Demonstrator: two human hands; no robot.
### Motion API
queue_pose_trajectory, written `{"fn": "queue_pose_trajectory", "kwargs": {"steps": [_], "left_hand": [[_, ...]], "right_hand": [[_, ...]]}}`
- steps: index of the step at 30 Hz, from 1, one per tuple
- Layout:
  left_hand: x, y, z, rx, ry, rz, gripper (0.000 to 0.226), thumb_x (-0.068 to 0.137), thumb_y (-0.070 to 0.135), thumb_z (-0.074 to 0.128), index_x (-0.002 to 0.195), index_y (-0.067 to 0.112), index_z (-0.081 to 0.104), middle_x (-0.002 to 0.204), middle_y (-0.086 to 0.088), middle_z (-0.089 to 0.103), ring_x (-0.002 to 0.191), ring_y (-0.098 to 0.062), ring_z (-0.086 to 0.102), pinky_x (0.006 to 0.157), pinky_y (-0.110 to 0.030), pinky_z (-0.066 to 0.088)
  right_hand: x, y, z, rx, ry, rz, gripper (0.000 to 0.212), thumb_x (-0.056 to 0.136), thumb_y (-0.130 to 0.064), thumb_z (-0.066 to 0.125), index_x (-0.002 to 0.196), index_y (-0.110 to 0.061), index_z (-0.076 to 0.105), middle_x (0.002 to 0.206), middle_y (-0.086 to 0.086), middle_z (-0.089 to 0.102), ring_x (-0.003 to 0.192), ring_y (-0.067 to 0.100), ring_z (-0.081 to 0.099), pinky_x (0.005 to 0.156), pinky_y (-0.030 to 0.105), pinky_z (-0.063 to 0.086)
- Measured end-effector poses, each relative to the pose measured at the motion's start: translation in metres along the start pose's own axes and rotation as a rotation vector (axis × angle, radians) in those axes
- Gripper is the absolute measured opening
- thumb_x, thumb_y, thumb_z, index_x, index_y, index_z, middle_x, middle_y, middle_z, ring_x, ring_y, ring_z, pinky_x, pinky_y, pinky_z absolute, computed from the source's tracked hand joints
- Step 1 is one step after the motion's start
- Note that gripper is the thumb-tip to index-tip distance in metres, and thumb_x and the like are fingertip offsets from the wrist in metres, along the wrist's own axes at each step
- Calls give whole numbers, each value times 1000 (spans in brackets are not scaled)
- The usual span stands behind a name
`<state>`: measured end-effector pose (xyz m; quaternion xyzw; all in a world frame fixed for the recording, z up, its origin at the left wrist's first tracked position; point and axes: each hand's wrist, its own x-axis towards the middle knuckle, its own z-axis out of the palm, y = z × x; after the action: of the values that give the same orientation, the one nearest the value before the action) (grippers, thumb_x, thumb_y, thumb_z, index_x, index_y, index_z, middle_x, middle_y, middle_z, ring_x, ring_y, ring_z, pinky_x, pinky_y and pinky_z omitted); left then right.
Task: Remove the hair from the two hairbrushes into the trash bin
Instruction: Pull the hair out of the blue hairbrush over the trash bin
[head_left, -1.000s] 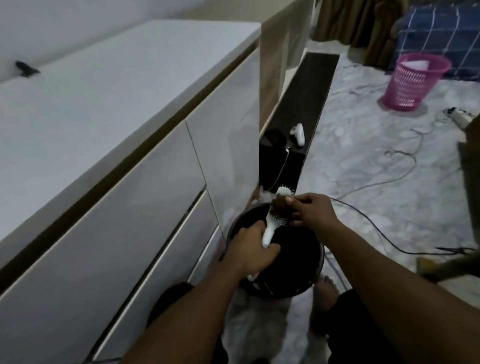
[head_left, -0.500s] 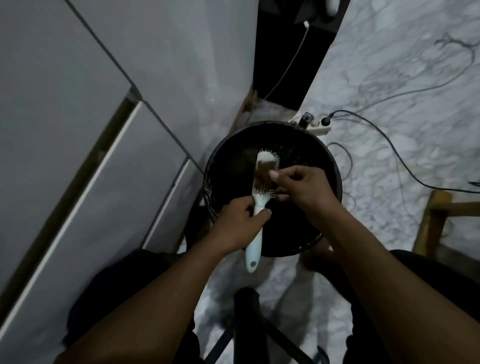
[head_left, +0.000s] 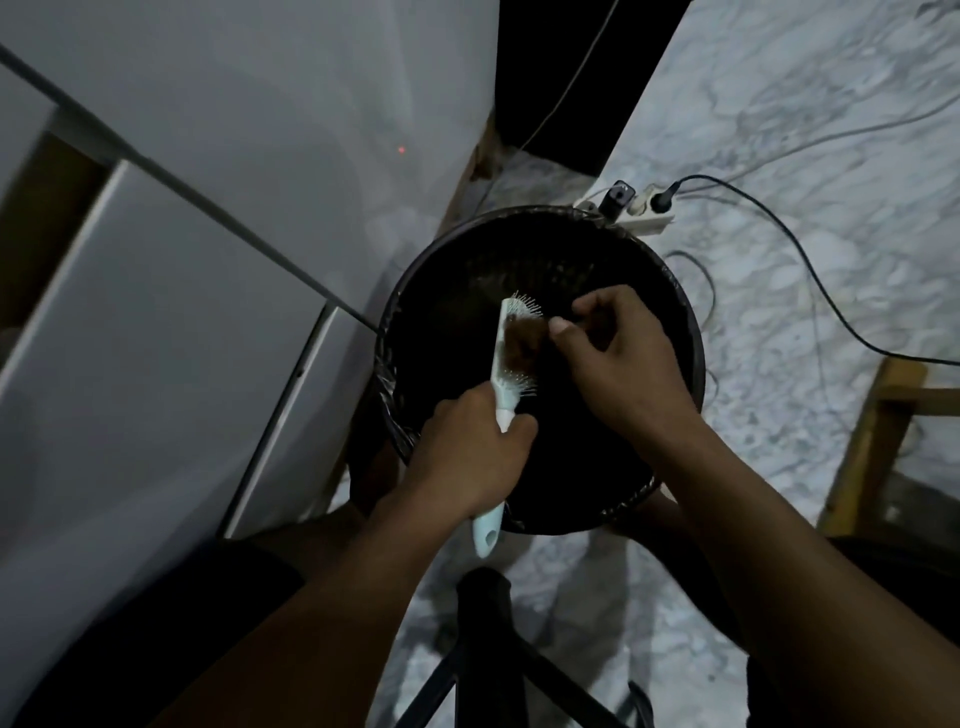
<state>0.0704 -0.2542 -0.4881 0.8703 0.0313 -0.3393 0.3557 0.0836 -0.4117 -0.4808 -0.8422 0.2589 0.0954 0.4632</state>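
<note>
Two bare hands worked above a round black trash bin (head_left: 670, 291) in the head view, the only view given. The left hand (head_left: 467, 457) was wrapped around the handle of a pale blue and white hairbrush (head_left: 506, 379), fingers pressed together in a closed grip, with the end of the handle sticking out below the palm. The brush head pointed up and away from the person and hung over the open mouth of the bin, its bristles facing right. A brown clump of hair (head_left: 524, 340) sat in the bristles near the middle of the head. The right hand (head_left: 618, 358) was just beside the brush, thumb and forefinger drawn together at the edge of the clump; whether they actually pinched strands could not be told in the dim light. The bin was lined with a dark bag and stood on a pale marbled floor (head_left: 810, 130), close against a white cabinet (head_left: 182, 312). A white power strip (head_left: 647, 215) with a black cable (head_left: 810, 265) lay just behind the bin.
</note>
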Motion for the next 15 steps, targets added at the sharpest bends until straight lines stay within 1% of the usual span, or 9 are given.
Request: {"fn": "queue_pose_trajectory", "kwargs": {"steps": [2, 4, 7, 8, 10, 11, 13, 14, 15], "left_hand": [[-1, -1, 1, 39, 4, 28, 13, 88, 36, 54, 90, 24, 61, 81, 4, 67, 73, -16, 65, 63, -33, 52], [-3, -1, 3, 81, -1, 66, 14, 88, 36, 54, 93, 24, 59, 81, 3, 66, 73, -19, 65, 64, -36, 53], [-5, -2, 7, 93, 14, 90, 14, 88, 36, 54, 90, 22, 57, 79, 2, 64, 70, -21, 64, 64, -39, 55], [-4, -1, 7, 77, 29, 90, 14, 87, 36, 54, 87, 22, 56, 78, 2, 65, 69, -20, 64, 63, -38, 54], [-2, -1, 7, 44, 58, 89, 14, 87, 36, 54, 83, 22, 55, 74, 2, 64, 65, -18, 63, 58, -34, 51], [-1, 0, 7, 32, 67, 85, 15, 87, 35, 55, 81, 21, 55, 72, 2, 64, 63, -17, 63, 55, -32, 47], [0, 1, 6, 7, 76, 79, 19, 88, 33, 55, 76, 19, 52, 67, 1, 62, 59, -18, 62, 52, -30, 43], [0, 1, 6, -4, 75, 77, 20, 88, 33, 56, 75, 18, 51, 66, 0, 62, 58, -18, 62, 52, -30, 44], [0, 1, 6, -11, 73, 75, 20, 88, 32, 56, 74, 19, 51, 66, 0, 62, 58, -19, 62, 53, -31, 45]], "right_hand": [[-2, 1, 2, 31, -91, -16, 52, 85, -53, 70, 128, -29, 56, 107, -5, 64, 99, 8, 63, 83, 25, 50], [-6, 1, 6, -34, -103, -106, 57, 80, -52, 77, 130, -30, 60, 115, -3, 63, 105, 8, 63, 89, 22, 50], [-6, 1, 9, -44, 2, -134, 26, 82, -34, 80, 106, -23, 77, 102, -3, 72, 94, 6, 68, 85, 20, 54], [-4, 2, 10, -2, 32, -104, 17, 84, -31, 79, 98, -21, 79, 95, -5, 75, 88, 5, 70, 83, 22, 56], [0, 4, 11, 131, 62, -2, 9, 85, -28, 78, 87, -20, 78, 85, -3, 78, 83, 11, 75, 81, 33, 61], [3, 4, 11, 248, 71, 66, 8, 87, -25, 76, 85, -18, 76, 85, 2, 78, 85, 17, 76, 78, 39, 63], [6, 1, 9, 575, 57, 233, 9, 94, -16, 68, 86, -12, 69, 90, 11, 73, 89, 27, 76, 71, 40, 64], [5, -2, 9, 683, 37, 289, 9, 97, -14, 64, 90, -10, 67, 94, 13, 72, 92, 28, 75, 71, 40, 65], [6, -1, 9, 706, 11, 304, 8, 97, -17, 64, 97, -11, 67, 99, 13, 72, 95, 27, 74, 76, 40, 64]]}}
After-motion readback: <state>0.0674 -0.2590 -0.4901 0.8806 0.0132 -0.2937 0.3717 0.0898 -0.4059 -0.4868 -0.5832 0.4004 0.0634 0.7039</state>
